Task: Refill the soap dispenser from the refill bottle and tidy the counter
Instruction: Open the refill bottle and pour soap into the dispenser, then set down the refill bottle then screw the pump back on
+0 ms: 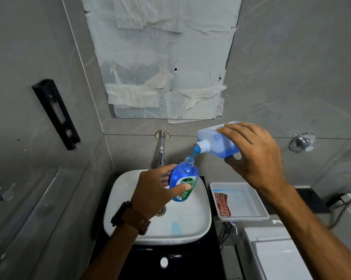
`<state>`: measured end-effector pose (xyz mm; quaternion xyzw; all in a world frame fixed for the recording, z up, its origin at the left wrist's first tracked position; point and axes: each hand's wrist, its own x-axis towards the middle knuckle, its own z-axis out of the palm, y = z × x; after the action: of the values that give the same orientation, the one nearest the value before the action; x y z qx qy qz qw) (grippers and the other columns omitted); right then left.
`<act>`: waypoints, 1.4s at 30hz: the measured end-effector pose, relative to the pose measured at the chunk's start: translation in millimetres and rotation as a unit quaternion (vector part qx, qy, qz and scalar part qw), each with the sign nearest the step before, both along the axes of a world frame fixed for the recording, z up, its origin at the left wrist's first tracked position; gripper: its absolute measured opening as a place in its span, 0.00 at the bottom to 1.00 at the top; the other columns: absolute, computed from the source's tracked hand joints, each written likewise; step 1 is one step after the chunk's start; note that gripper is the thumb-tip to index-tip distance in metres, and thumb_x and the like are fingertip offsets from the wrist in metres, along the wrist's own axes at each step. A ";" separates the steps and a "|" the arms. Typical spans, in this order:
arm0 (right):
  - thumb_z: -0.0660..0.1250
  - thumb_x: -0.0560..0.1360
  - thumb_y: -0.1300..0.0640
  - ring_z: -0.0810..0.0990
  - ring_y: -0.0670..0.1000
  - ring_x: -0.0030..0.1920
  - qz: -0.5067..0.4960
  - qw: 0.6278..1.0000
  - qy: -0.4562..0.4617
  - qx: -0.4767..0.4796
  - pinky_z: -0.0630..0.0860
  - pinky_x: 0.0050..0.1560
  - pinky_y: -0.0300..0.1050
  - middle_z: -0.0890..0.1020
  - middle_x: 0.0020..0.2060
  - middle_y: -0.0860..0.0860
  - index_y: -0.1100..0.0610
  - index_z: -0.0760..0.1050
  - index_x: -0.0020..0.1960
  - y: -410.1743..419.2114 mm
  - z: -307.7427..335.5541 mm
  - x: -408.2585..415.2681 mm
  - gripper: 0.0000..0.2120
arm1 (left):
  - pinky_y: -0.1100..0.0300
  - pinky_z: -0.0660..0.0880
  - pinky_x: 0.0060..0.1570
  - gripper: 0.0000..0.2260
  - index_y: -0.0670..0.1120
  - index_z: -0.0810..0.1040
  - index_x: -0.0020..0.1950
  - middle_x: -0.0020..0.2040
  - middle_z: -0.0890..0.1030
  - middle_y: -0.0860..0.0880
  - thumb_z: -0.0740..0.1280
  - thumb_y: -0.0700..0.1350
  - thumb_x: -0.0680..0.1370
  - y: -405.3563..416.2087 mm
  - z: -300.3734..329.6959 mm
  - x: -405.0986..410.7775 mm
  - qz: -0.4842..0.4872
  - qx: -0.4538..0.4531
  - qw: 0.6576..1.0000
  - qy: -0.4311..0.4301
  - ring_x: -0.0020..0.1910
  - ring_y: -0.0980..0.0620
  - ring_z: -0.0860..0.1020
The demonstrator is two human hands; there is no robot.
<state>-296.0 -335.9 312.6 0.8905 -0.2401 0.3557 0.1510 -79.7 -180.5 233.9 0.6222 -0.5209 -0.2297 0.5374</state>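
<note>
My left hand (pixel 154 190) grips the blue soap dispenser bottle (pixel 183 178) above the white sink (pixel 200 223); its pump is off and the open neck points up and slightly right. My right hand (pixel 253 156) holds the translucent refill bottle (pixel 217 142) tipped on its side, mouth toward the left. A thin stream of blue soap (pixel 195 151) runs from its white neck into the dispenser's opening. The dispenser looks nearly full of blue liquid; the refill bottle holds a low pool of it.
A chrome tap (pixel 161 148) stands behind the sink. A white tray (pixel 259 215) with a red checked cloth (pixel 222 204) sits on the counter to the right. A blue smear marks the basin's front. A wall valve (pixel 302 144) is at the far right.
</note>
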 end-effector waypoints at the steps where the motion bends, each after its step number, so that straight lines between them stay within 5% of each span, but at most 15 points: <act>1: 0.80 0.67 0.57 0.80 0.60 0.63 0.002 1.000 0.001 0.006 0.77 0.58 0.58 0.83 0.65 0.53 0.55 0.78 0.68 1.1 -0.7 0.3 0.31 | 0.62 0.82 0.46 0.25 0.51 0.80 0.62 0.51 0.85 0.58 0.79 0.52 0.66 -0.4 -0.4 0.3 0.000 -0.002 1.000 0.000 0.49 0.60 0.84; 12: 0.83 0.58 0.59 0.83 0.57 0.57 0.034 0.979 -0.042 0.197 0.81 0.53 0.51 0.85 0.59 0.50 0.50 0.77 0.66 21.3 -56.3 2.1 0.38 | 0.61 0.82 0.49 0.21 0.50 0.82 0.59 0.49 0.87 0.55 0.80 0.46 0.67 12.9 -26.9 3.6 0.006 0.007 1.000 0.008 0.48 0.54 0.85; 19: 0.87 0.56 0.52 0.86 0.44 0.52 -0.013 0.859 -0.139 0.492 0.84 0.55 0.47 0.86 0.54 0.43 0.44 0.77 0.63 36.6 -160.3 -19.2 0.38 | 0.68 0.80 0.49 0.23 0.62 0.78 0.55 0.47 0.84 0.67 0.81 0.46 0.65 52.3 -89.4 5.5 0.050 0.068 0.996 0.024 0.48 0.61 0.84; 23: 0.89 0.55 0.56 0.85 0.39 0.53 -0.038 0.790 -0.131 0.597 0.84 0.57 0.43 0.86 0.54 0.44 0.49 0.78 0.64 60.4 -224.7 -42.7 0.40 | 0.64 0.80 0.51 0.23 0.65 0.81 0.51 0.48 0.86 0.62 0.81 0.42 0.65 82.7 -140.0 9.7 0.078 0.124 0.987 0.067 0.50 0.59 0.84; 28: 0.89 0.56 0.62 0.84 0.39 0.56 -0.064 0.730 -0.099 0.673 0.81 0.60 0.38 0.87 0.53 0.39 0.49 0.78 0.63 86.8 -291.4 -63.3 0.38 | 0.71 0.76 0.52 0.23 0.73 0.78 0.51 0.48 0.84 0.67 0.81 0.52 0.63 114.7 -197.8 15.0 0.112 0.191 0.971 0.087 0.50 0.65 0.82; 32: 0.87 0.59 0.67 0.83 0.37 0.57 -0.082 0.692 -0.114 0.708 0.78 0.55 0.29 0.86 0.54 0.39 0.51 0.77 0.63 97.2 -324.8 -67.1 0.37 | 0.68 0.77 0.54 0.26 0.70 0.78 0.54 0.52 0.85 0.62 0.78 0.66 0.57 131.6 -248.4 22.2 0.139 0.246 0.952 0.117 0.52 0.63 0.82; 37: 0.81 0.62 0.77 0.86 0.44 0.56 -0.087 0.660 -0.141 0.733 0.81 0.51 0.35 0.88 0.53 0.43 0.54 0.76 0.61 102.6 -354.0 -67.2 0.34 | 0.68 0.77 0.56 0.26 0.70 0.78 0.53 0.52 0.83 0.65 0.81 0.45 0.65 139.2 -282.4 21.8 0.122 0.303 0.938 0.120 0.54 0.62 0.81; 42: 0.83 0.62 0.73 0.86 0.45 0.55 -0.093 0.678 -0.123 0.719 0.83 0.53 0.38 0.86 0.56 0.43 0.55 0.76 0.64 103.0 -372.2 -67.6 0.35 | 0.55 0.78 0.61 0.25 0.57 0.80 0.59 0.54 0.85 0.58 0.81 0.41 0.66 145.3 -307.6 24.0 0.125 0.313 0.932 0.130 0.56 0.57 0.82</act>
<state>-363.6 -233.0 -59.6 0.6463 -0.5197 0.1636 -0.5343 -55.7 -35.2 -73.7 0.7836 -0.2657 -0.3909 0.4031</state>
